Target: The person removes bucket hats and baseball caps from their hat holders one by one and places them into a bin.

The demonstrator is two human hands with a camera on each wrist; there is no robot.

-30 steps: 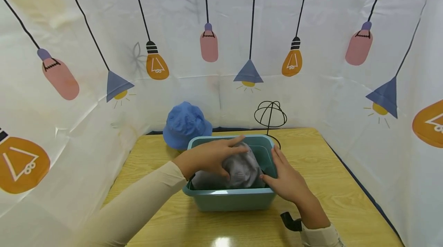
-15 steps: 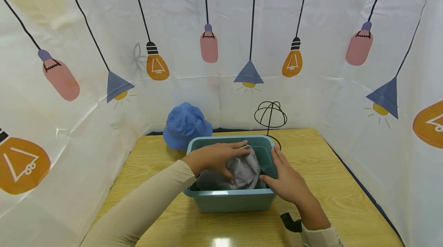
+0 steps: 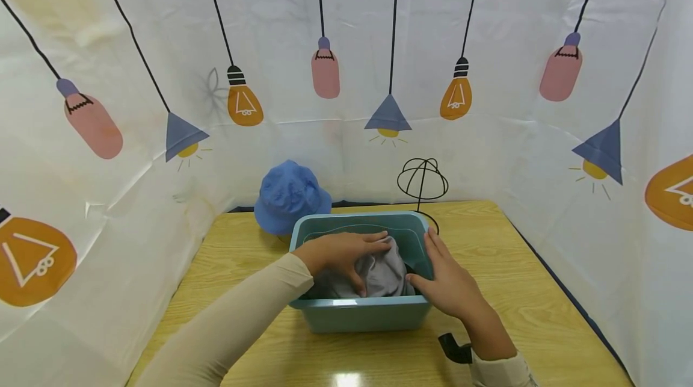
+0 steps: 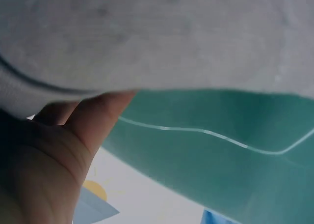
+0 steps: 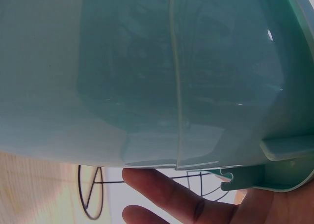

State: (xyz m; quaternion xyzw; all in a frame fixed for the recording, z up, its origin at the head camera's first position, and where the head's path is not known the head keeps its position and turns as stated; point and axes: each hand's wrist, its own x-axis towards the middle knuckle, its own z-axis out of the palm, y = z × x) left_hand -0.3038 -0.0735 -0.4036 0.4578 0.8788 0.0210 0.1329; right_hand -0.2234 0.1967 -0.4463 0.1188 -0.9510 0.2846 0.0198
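Observation:
In the head view my left hand [image 3: 338,257] reaches into a teal plastic basin [image 3: 368,316] and grips a grey fabric hat [image 3: 385,271], thumb on the near side and fingers over the far side. Part of the hat is hidden under the hand and behind the front rim. The left wrist view has the grey hat [image 4: 171,37] filling the top, with fingers going behind it. At the basin's right end, my right hand [image 3: 449,284] holds the rim, thumb inside and fingers along the outer side. Its fingers [image 5: 162,192] lie against the outer wall in the right wrist view.
Behind the basin's left corner, a blue bucket hat [image 3: 292,194] sits raised above the wooden table [image 3: 514,303]. A black wire hat stand [image 3: 422,179] rises bare behind the right corner. White sheets printed with lamps [image 3: 390,113] surround the table's back and sides.
The left hand and the grey hat have sunk lower into the basin and shifted slightly right. My right hand and the basin have stayed nearly in place.

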